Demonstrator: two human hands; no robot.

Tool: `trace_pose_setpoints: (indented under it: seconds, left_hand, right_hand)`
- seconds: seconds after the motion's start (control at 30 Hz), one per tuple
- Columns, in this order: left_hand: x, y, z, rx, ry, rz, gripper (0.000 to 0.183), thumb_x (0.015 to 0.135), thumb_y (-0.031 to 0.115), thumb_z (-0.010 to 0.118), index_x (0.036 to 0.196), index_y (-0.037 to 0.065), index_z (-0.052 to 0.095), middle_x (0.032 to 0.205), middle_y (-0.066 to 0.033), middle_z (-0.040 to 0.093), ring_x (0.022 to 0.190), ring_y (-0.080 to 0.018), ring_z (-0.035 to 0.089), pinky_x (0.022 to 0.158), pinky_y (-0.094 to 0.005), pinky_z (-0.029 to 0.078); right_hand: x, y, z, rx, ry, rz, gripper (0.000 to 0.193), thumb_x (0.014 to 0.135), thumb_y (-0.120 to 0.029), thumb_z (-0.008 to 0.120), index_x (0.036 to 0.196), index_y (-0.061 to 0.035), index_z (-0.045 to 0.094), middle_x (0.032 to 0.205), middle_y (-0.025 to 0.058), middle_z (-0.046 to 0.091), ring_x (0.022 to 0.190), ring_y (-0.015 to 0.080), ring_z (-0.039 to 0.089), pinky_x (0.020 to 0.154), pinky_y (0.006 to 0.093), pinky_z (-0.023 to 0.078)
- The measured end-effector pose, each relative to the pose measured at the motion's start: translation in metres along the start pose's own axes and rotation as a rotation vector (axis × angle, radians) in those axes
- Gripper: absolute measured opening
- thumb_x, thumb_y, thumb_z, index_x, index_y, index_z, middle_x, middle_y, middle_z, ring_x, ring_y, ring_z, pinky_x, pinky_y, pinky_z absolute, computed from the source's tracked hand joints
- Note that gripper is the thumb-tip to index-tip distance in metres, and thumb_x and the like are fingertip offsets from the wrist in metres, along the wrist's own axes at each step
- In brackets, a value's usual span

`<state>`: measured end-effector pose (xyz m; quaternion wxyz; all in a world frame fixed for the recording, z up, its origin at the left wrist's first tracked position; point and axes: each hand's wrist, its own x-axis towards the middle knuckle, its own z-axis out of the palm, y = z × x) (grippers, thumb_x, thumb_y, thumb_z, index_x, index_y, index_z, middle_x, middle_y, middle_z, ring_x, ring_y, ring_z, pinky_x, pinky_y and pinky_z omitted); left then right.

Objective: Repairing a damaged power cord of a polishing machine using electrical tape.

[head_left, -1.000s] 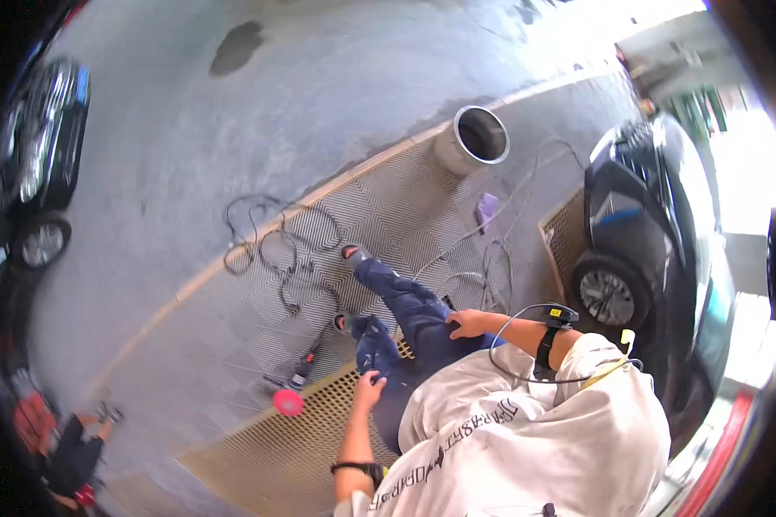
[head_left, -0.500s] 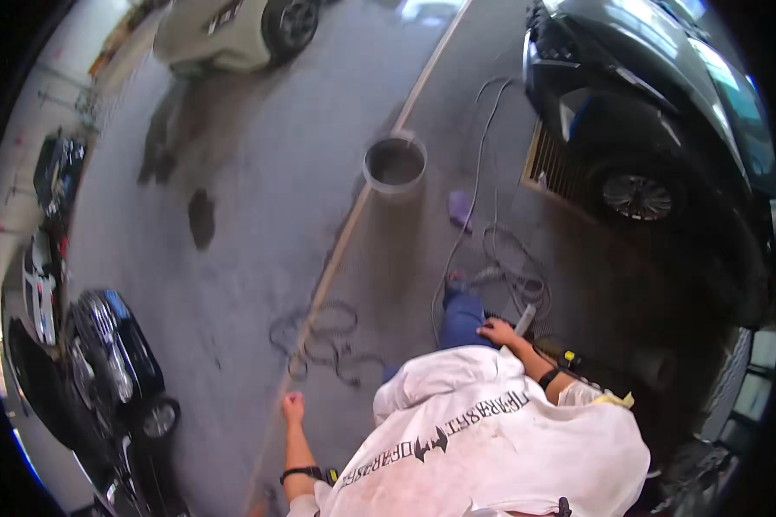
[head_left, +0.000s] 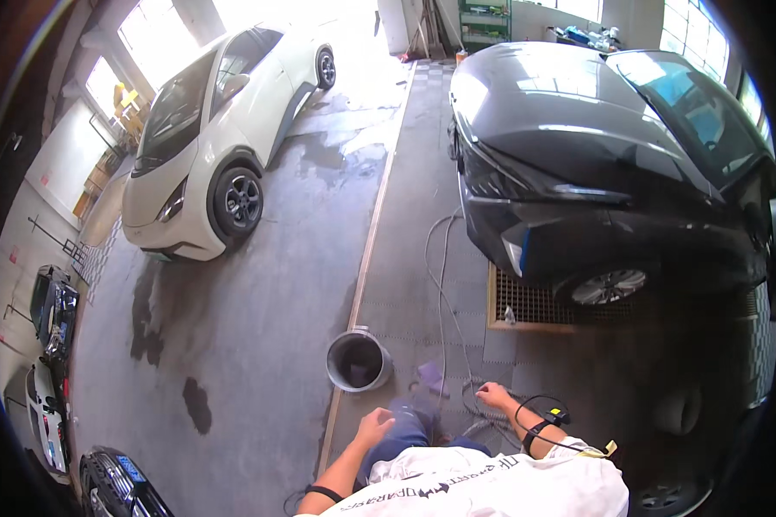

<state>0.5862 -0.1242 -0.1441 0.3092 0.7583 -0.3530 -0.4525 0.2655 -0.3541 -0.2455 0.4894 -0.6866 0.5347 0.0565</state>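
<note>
My left hand (head_left: pixel 373 427) hangs by my left knee in blue jeans (head_left: pixel 409 426), fingers loosely apart and holding nothing; a black band sits on that forearm. My right hand (head_left: pixel 495 396) reaches forward over a coil of grey hose (head_left: pixel 474 403) on the floor. Its fingers are curled, and it is too small to tell whether it grips anything. A black wrist device with a cable is strapped on the right wrist. A grey bucket (head_left: pixel 358 360) stands just ahead of my left hand. A purple cloth (head_left: pixel 431 376) lies between the bucket and the hose.
A black car (head_left: pixel 595 164) stands close ahead on the right, its front wheel beside a metal floor grate (head_left: pixel 535 303). A white car (head_left: pixel 211 146) is parked ahead on the left. The hose runs forward along the floor (head_left: pixel 442 276). Wet patches mark the concrete at left.
The view has swung round from the floor and cables to the two cars ahead. The bucket now sits close in front, and both hands have come forward beside my knees.
</note>
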Motion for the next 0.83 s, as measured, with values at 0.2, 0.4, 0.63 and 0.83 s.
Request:
trace_pose_setpoints:
  seconds: [0.2, 0.4, 0.63, 0.83]
  left_hand:
    - [0.157, -0.02, -0.011, 0.435, -0.22, -0.123, 0.037, 0.081, 0.037, 0.066, 0.1, 0.006, 0.069, 0.102, -0.0166, 0.068, 0.099, -0.031, 0.064, 0.088, -0.041, 0.049]
    - [0.379, 0.051, -0.11, 0.547, -0.301, -0.049, 0.04, 0.08, 0.039, 0.063, 0.098, 0.003, 0.069, 0.098, -0.0193, 0.068, 0.095, -0.0352, 0.064, 0.085, -0.0437, 0.049]
    - [0.655, 0.247, -0.285, 0.886, -0.429, 0.249, 0.033, 0.081, 0.032, 0.058, 0.09, 0.002, 0.068, 0.094, -0.0215, 0.067, 0.09, -0.0385, 0.064, 0.078, -0.048, 0.051]
    - [0.837, 0.351, -0.348, 0.62, 0.077, 0.125, 0.033, 0.078, 0.03, 0.064, 0.099, 0.005, 0.067, 0.095, -0.0206, 0.068, 0.091, -0.0371, 0.065, 0.08, -0.0455, 0.051]
  right_hand:
    - [0.16, -0.043, 0.004, 0.034, -0.075, -0.063, 0.036, 0.082, -0.032, 0.066, 0.102, -0.0016, 0.068, 0.088, 0.0109, 0.071, 0.075, 0.0189, 0.069, 0.072, 0.0346, 0.054]
    - [0.267, -0.077, -0.064, 0.075, -0.292, 0.239, 0.03, 0.084, -0.03, 0.065, 0.098, -0.0046, 0.07, 0.082, 0.008, 0.07, 0.069, 0.0154, 0.067, 0.06, 0.0305, 0.054]
    - [0.409, -0.224, -0.218, 0.67, 0.129, 0.234, 0.017, 0.086, -0.013, 0.058, 0.097, -0.001, 0.063, 0.084, 0.0082, 0.067, 0.067, 0.0146, 0.066, 0.052, 0.0255, 0.05]
    - [0.617, -0.244, -0.255, 0.078, 0.082, 0.178, 0.037, 0.082, -0.025, 0.066, 0.114, -0.0065, 0.064, 0.096, 0.0119, 0.071, 0.076, 0.0246, 0.068, 0.069, 0.0383, 0.055]
